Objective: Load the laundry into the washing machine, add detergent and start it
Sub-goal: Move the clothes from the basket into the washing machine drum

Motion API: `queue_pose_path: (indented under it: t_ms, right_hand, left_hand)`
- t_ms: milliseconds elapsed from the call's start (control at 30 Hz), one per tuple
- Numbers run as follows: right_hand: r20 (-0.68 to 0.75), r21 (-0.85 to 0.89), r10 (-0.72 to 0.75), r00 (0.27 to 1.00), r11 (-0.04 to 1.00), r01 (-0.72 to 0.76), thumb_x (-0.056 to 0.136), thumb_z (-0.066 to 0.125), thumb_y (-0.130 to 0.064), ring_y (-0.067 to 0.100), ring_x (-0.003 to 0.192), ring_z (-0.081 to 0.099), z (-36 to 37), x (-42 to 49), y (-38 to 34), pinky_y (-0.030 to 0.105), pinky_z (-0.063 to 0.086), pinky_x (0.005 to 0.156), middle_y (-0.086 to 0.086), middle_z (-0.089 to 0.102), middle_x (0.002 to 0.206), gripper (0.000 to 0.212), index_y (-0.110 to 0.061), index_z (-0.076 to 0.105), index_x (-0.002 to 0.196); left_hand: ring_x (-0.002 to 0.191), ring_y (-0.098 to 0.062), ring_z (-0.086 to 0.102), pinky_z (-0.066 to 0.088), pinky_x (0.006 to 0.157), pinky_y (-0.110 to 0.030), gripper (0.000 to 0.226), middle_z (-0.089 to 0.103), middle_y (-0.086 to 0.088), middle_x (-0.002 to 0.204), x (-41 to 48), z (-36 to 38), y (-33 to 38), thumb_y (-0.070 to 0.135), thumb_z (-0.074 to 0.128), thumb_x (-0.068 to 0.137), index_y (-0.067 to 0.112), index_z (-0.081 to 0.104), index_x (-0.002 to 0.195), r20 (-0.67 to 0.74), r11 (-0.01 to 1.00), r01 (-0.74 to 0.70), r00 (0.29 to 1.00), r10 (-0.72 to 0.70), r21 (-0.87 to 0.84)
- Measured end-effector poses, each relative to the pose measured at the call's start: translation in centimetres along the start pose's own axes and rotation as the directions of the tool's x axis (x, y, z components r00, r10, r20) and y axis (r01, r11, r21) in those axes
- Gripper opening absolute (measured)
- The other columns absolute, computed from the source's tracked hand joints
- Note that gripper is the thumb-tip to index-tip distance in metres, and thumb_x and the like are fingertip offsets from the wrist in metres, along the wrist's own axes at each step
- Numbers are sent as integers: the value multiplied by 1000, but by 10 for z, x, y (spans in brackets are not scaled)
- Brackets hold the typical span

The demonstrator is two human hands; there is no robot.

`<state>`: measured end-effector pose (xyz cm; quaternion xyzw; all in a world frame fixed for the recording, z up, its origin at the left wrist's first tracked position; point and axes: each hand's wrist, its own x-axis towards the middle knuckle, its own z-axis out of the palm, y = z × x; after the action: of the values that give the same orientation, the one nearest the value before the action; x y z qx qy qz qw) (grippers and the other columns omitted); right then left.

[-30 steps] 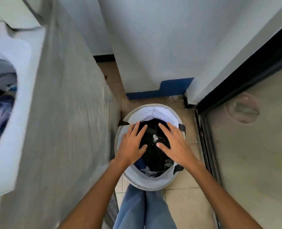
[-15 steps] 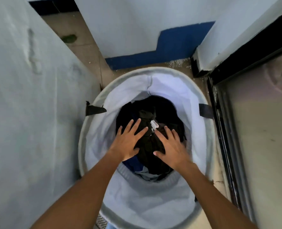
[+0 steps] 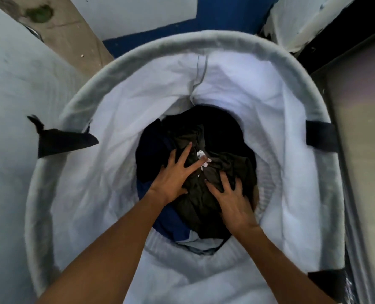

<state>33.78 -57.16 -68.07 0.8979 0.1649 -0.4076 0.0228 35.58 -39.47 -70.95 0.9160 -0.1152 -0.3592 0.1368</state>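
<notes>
A round white fabric laundry hamper (image 3: 138,51) fills the view, seen from above. Dark clothes lie at its bottom: an olive-black garment (image 3: 195,194) with a small white label (image 3: 202,159) on top, and a blue piece (image 3: 171,224) under it. Both my hands are down inside the hamper. My left hand (image 3: 173,174) lies on the garment with fingers spread and straight, one fingertip at the label. My right hand (image 3: 232,200) presses on the same garment just to the right, fingers spread, the tips sinking into the folds. The washing machine's grey side (image 3: 17,106) stands at the left; its drum is out of view.
Black strap handles (image 3: 61,141) (image 3: 320,136) stick out from the hamper's rim on both sides. A white wall with a blue base (image 3: 226,16) stands right behind the hamper. A dark-framed sliding door (image 3: 362,128) runs along the right. Tiled floor (image 3: 72,29) shows at the top left.
The view has dropped much closer to the hamper. Both hands went from hovering over the clothes down onto the dark garment, fingers now pressed into it.
</notes>
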Motion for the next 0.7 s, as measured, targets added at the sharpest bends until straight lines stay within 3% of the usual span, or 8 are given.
queue_pose_path:
  t_ms: [33, 67, 133, 233, 333, 433, 567, 700]
  right_hand:
    - [-57, -36, 5, 998, 999, -7, 56, 87, -22, 44, 109, 49, -2, 3, 0, 44, 57, 57, 10, 35, 139, 84, -36, 47, 130]
    - [-78, -41, -19, 997, 999, 15, 65, 81, -18, 41, 107, 49, -5, 5, 0, 42, 57, 61, 10, 37, 138, 71, -33, 50, 127]
    - [-109, 1, -80, 991, 997, 81, 90, 51, -10, 36, 119, 36, -9, 7, -2, 39, 50, 80, 6, 25, 144, 47, -27, 42, 133]
    - [-119, 65, -71, 990, 995, 79, 94, 36, -4, 30, 124, 32, -23, 5, -6, 35, 46, 83, 4, 30, 142, 44, -22, 44, 133]
    - [-147, 139, -67, 987, 986, 88, 92, 39, -3, 27, 122, 34, -35, -7, -13, 34, 46, 80, 3, 36, 139, 44, -22, 46, 131]
    - [-215, 197, -48, 975, 976, 92, 89, 45, -2, 26, 120, 35, -46, -22, -17, 35, 49, 81, 1, 38, 138, 47, -24, 47, 130]
    - [-317, 335, -15, 948, 933, 127, 81, 56, 2, 25, 108, 42, -70, -46, -24, 38, 49, 85, 2, 48, 127, 46, -19, 56, 122]
    - [-446, 396, 4, 895, 898, 194, 72, 62, 7, 28, 94, 50, -105, -79, -30, 40, 50, 77, 6, 57, 111, 41, -13, 63, 107]
  left_hand:
    - [139, -42, -2, 36, 102, -58, 96, -20, -3, 155, 0, 2, -2, 17, 68, 83, 43, 1, 146, -34, 1000, -14, 999, 13, -25]
    - [139, -41, 1, 36, 103, -56, 85, -10, -5, 157, 0, 4, -3, 14, 64, 85, 38, 12, 147, -70, 998, -28, 997, 24, -55]
    - [138, -41, 11, 38, 103, -53, 64, 11, -11, 155, -2, 4, -5, 6, 58, 88, 26, 34, 143, -128, 990, -39, 992, 22, -135]
    - [123, -38, 37, 49, 85, -51, 40, 42, -16, 137, -4, -2, -4, -1, 55, 86, 12, 59, 123, -218, 975, -62, 976, 15, -211]
    - [111, -30, 46, 52, 75, -44, 31, 51, -10, 121, -13, -13, -1, -1, 56, 85, 11, 65, 113, -243, 973, -44, 970, -13, -227]
    - [109, -25, 45, 52, 74, -41, 35, 52, -7, 118, -33, -22, 4, 2, 60, 84, 15, 64, 117, -271, 971, -9, 961, -58, -240]
    - [98, -28, 50, 54, 68, -43, 40, 57, -7, 110, -63, -42, 17, -4, 68, 73, 13, 68, 110, -376, 946, -7, 918, -121, -323]
    - [90, -29, 53, 54, 67, -40, 42, 60, -7, 103, -99, -80, 31, -6, 71, 65, 11, 71, 103, -474, 928, -2, 860, -189, -373]
